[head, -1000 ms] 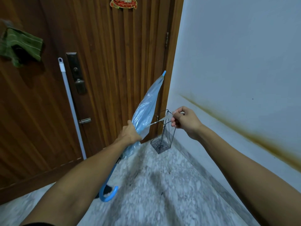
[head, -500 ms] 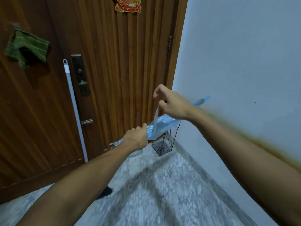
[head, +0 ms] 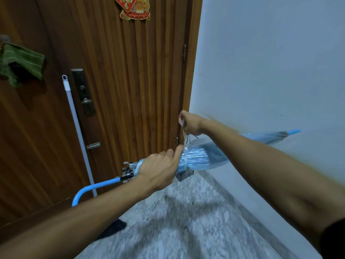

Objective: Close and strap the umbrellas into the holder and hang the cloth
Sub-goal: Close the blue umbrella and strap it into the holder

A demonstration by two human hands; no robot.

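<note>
A folded clear-blue umbrella [head: 203,156] lies almost level in front of me, its curved blue handle to the left and its tip to the right by the wall. My left hand [head: 160,169] grips its folded canopy near the handle end. My right hand [head: 190,124] is above it, pinching the thin white strap [head: 184,141], which is wound around the canopy. The wire holder [head: 183,175] stands on the floor in the corner, mostly hidden behind the umbrella. A green striped cloth [head: 22,66] hangs high on the door at the left.
A brown wooden door [head: 130,81] fills the back, with a lock plate and latch. A white-grey pole [head: 78,131] leans against it. A pale wall [head: 270,62] runs along the right. The floor [head: 177,221] is grey marble, with a dark object lying at lower left.
The umbrella swung from pointing up to nearly level, tip to the right. My right hand lifted the strap up and over the canopy, and the strap now circles it.
</note>
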